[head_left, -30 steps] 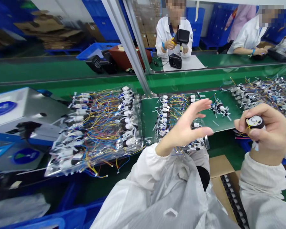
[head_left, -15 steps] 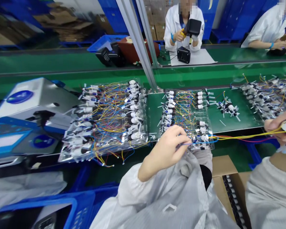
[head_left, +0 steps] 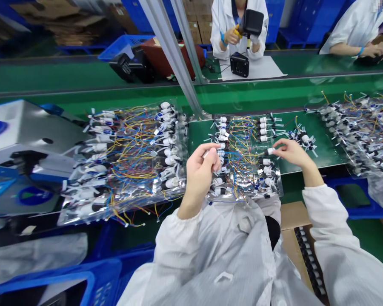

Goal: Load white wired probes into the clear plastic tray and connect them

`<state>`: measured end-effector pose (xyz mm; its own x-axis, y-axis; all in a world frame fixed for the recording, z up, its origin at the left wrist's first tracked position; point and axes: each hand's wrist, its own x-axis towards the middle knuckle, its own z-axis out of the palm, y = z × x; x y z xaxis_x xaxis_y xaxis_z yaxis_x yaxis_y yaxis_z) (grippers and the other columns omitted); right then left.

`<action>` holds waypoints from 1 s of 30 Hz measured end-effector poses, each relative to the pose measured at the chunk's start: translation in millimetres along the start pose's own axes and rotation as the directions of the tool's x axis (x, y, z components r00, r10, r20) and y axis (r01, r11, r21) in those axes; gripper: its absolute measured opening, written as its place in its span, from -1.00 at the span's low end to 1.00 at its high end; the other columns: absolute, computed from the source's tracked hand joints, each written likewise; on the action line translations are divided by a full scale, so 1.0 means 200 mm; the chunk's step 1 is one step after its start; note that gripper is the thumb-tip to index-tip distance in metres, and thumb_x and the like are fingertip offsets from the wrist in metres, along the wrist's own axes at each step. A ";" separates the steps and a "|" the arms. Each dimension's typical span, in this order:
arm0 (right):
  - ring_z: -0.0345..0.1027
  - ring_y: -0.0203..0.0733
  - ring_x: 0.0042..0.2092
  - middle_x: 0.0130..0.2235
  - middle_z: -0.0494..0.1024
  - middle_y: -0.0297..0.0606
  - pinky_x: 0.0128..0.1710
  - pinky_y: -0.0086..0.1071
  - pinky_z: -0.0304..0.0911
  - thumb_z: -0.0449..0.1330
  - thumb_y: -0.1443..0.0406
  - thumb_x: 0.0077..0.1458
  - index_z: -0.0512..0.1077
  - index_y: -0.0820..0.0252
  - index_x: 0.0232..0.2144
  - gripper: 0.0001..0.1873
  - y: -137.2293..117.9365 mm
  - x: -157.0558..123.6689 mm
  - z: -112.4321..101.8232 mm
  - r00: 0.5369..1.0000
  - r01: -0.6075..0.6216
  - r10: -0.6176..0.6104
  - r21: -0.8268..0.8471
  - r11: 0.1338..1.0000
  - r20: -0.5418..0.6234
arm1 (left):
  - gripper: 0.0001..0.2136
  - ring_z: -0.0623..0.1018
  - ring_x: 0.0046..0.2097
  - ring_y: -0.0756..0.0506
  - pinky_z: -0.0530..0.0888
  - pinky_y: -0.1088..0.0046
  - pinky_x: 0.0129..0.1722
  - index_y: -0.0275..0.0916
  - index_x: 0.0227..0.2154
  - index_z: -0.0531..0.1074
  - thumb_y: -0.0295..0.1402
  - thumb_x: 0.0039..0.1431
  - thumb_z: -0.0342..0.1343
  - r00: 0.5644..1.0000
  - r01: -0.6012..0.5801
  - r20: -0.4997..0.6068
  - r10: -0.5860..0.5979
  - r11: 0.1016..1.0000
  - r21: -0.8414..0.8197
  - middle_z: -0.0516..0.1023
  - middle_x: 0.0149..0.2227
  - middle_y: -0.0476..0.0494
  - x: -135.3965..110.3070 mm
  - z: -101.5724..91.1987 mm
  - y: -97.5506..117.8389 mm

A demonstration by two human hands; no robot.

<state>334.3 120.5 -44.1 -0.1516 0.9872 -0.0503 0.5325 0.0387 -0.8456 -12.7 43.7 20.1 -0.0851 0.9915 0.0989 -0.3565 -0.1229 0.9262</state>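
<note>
In the middle lies a clear plastic tray point(head_left: 278, 190) with small white-and-black cylindrical parts along both sides and yellow, blue and red wires between them. My right hand point(head_left: 292, 154) pinches one white-and-black cylindrical part point(head_left: 270, 151) at the tray's right row. Over the left row, my left hand point(head_left: 201, 170) is closed, thumb against fingers. A small whitish bit shows at its fingertips, too little to name. Beside the right hand, a loose bunch of cable ties and a similar part point(head_left: 304, 139) rests on the green bench point(head_left: 328, 157).
To the left is another filled tray point(head_left: 137, 170), then a silver-and-blue machine point(head_left: 35, 140). More wired parts point(head_left: 354, 131) lie at right. A metal post point(head_left: 175, 63) rises behind the trays. Two co-workers point(head_left: 223, 25) sit across. A blue crate point(head_left: 105, 276) stands lower left.
My right hand has come in from the far right with the wired part and is now at the tray's right row. My left hand has moved left and up. The view has shifted slightly.
</note>
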 end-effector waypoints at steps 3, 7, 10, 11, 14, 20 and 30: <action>0.54 -0.13 -0.30 -0.19 0.63 -0.15 -0.46 -0.37 0.43 0.48 -0.02 -0.02 0.57 0.14 -0.12 -0.50 0.10 -0.02 0.02 0.995 -0.045 0.049 0.044 0.998 -0.091 | -0.79 0.36 -0.47 0.08 0.26 0.58 -0.54 -0.20 -0.23 0.61 -0.21 0.15 0.36 0.983 0.134 0.139 -0.116 0.982 -0.130 0.36 -0.44 0.02 0.12 0.07 0.00; 0.59 -0.07 -0.21 -0.13 0.61 -0.16 -0.39 -0.31 0.53 0.40 -0.07 0.08 0.54 0.12 -0.09 -0.51 0.21 -0.16 -0.03 0.962 -0.082 0.149 0.278 0.957 -0.229 | -0.68 0.48 -0.35 0.03 0.33 0.54 -0.49 -0.18 -0.05 0.61 -0.22 0.16 0.35 0.951 0.177 0.272 -0.150 0.981 -0.075 0.54 -0.27 -0.11 0.17 0.13 -0.02; 0.59 -0.12 -0.23 -0.09 0.61 -0.18 -0.34 -0.31 0.53 0.43 0.03 0.05 0.54 0.11 -0.10 -0.56 0.28 -0.22 0.00 0.943 -0.020 0.140 0.369 0.929 -0.301 | -0.70 0.45 -0.40 0.03 0.33 0.50 -0.46 -0.15 -0.05 0.64 -0.19 0.19 0.35 0.944 0.047 0.322 -0.076 0.994 0.098 0.54 -0.35 -0.06 0.21 0.20 -0.07; 0.59 -0.13 -0.22 -0.07 0.61 -0.19 -0.31 -0.31 0.53 0.44 0.07 0.04 0.54 0.10 -0.09 -0.57 0.29 -0.22 0.03 0.940 0.013 0.116 0.375 0.927 -0.321 | -0.73 0.43 -0.42 0.03 0.32 0.48 -0.45 -0.15 -0.09 0.66 -0.19 0.18 0.36 0.942 -0.024 0.334 -0.037 0.984 0.177 0.51 -0.41 -0.04 0.23 0.22 -0.09; 0.57 -0.17 -0.26 -0.16 0.64 -0.22 -0.26 -0.30 0.53 0.47 0.14 0.01 0.57 0.11 -0.13 -0.63 0.31 -0.18 0.10 0.918 0.104 0.051 0.361 0.927 -0.394 | -0.81 0.46 -0.34 -0.01 0.40 0.42 -0.32 -0.15 -0.23 0.69 -0.22 0.13 0.41 0.928 -0.268 0.353 0.124 0.877 0.398 0.49 -0.38 -0.04 0.31 0.31 -0.16; 0.55 -0.15 -0.29 -0.27 0.63 -0.25 -0.20 -0.22 0.54 0.48 0.17 0.04 0.58 0.12 -0.23 -0.73 0.20 -0.09 0.19 0.868 0.291 -0.105 0.326 0.899 -0.485 | -0.81 0.60 -0.16 -0.12 0.49 0.32 -0.10 -0.24 -0.25 0.62 -0.25 0.17 0.39 0.886 -0.328 0.450 0.109 0.833 0.446 0.64 -0.20 -0.15 0.49 0.42 -0.42; 0.53 -0.17 -0.24 -0.22 0.58 -0.26 -0.17 -0.24 0.46 0.37 0.16 0.19 0.64 0.06 -0.14 -0.80 0.03 0.03 0.28 0.851 0.401 -0.214 0.330 0.854 -0.479 | -0.77 0.62 -0.19 -0.12 0.50 0.34 -0.13 -0.27 -0.17 0.68 -0.31 0.12 0.39 0.876 -0.184 0.478 -0.059 0.876 0.445 0.70 -0.18 -0.22 0.56 0.36 -0.72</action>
<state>288.7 117.6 -78.9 0.1560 0.9062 0.3930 0.1189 0.3777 -0.9182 95.8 174.9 -76.5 0.3912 0.8970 0.2058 0.1177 -0.2706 0.9555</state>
